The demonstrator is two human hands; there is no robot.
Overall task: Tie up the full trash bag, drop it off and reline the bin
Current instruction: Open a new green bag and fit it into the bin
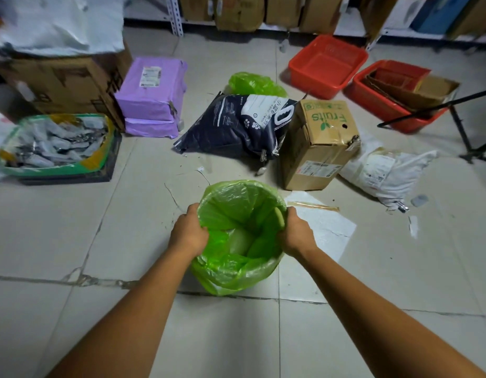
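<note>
Fruits box (318, 143) and dark sack (236, 124) sit just above centre; my left hand (188, 236) and right hand (296, 236) both grip the crinkled green liner (236, 200), mouth gaping wide

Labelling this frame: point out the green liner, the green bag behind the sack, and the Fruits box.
green liner (236, 197): head view, far inner wall.
green bag (256, 84): head view, crumpled top.
Fruits box (316, 159): head view, front face.

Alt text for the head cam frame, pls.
The left hand and right hand grip opposite sides of the rim of a green bin liner standing open on a tiled floor. Behind it lie a second green bag, a dark printed sack and a cardboard Fruits box.
</note>
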